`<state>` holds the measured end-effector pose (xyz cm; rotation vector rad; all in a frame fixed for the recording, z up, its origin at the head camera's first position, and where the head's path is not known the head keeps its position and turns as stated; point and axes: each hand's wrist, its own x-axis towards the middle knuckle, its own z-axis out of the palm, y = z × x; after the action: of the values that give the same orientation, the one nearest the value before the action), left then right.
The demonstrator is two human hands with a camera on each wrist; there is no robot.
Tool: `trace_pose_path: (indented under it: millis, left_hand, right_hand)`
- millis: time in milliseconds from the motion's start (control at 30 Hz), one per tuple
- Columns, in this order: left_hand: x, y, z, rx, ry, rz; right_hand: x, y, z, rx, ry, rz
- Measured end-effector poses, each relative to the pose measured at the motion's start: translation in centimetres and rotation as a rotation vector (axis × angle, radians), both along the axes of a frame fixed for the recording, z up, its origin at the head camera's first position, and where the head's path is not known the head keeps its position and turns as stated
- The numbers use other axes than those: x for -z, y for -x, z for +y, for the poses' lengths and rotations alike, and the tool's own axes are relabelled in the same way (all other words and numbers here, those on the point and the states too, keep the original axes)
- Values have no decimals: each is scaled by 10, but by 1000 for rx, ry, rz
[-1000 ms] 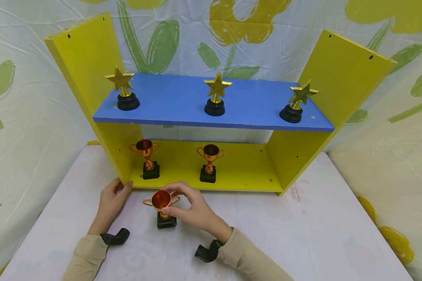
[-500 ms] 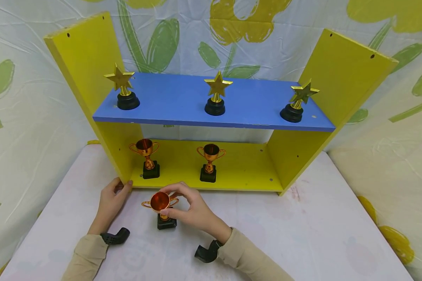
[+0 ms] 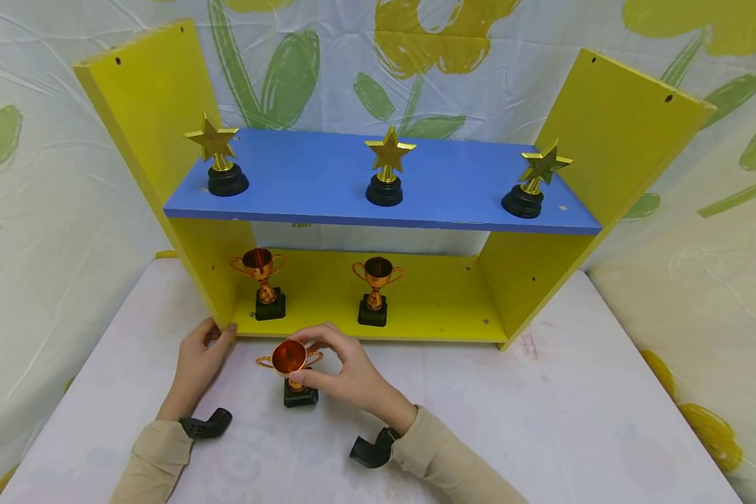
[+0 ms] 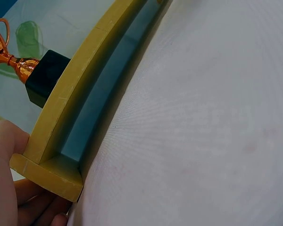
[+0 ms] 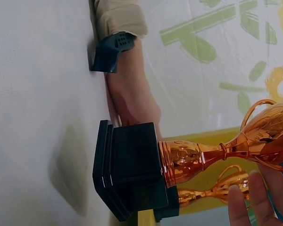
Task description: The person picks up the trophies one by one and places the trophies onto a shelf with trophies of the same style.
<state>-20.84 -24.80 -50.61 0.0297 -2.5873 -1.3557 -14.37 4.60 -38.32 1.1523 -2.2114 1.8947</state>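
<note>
My right hand (image 3: 351, 374) pinches a copper-coloured trophy cup (image 3: 288, 357) between thumb and fingers. The cup has two loop handles and a black square base. In the right wrist view that trophy's base (image 5: 132, 162) is raised off the table, with a shadow beside it. My left hand (image 3: 200, 360) grips the lower front left corner of a yellow and blue shelf (image 3: 441, 301). Its thumb (image 4: 7, 136) lies on one side of the corner, and the other fingers curl beneath. Two matching trophies stand on the lower yellow board, one at left (image 3: 260, 264) and one mid-board (image 3: 376, 274).
Three gold star trophies stand on the blue upper board (image 3: 315, 175): left (image 3: 214, 143), middle (image 3: 388, 155) and right (image 3: 542, 168). Yellow side panels (image 3: 624, 133) flank the boards. A white cloth (image 3: 479, 420) covers the table. Flower-print curtains (image 3: 724, 231) hang around it.
The trophy in my right hand has shifted very slightly and stays in front of the shelf. My left hand keeps its grip on the shelf corner.
</note>
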Motion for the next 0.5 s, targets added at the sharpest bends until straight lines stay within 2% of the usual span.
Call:
trace_pose_path:
  millis: [500]
  left_hand:
    - [-1,0,1,-8,-1,7]
  right_hand:
    - [-6,1,5,32,25,-3]
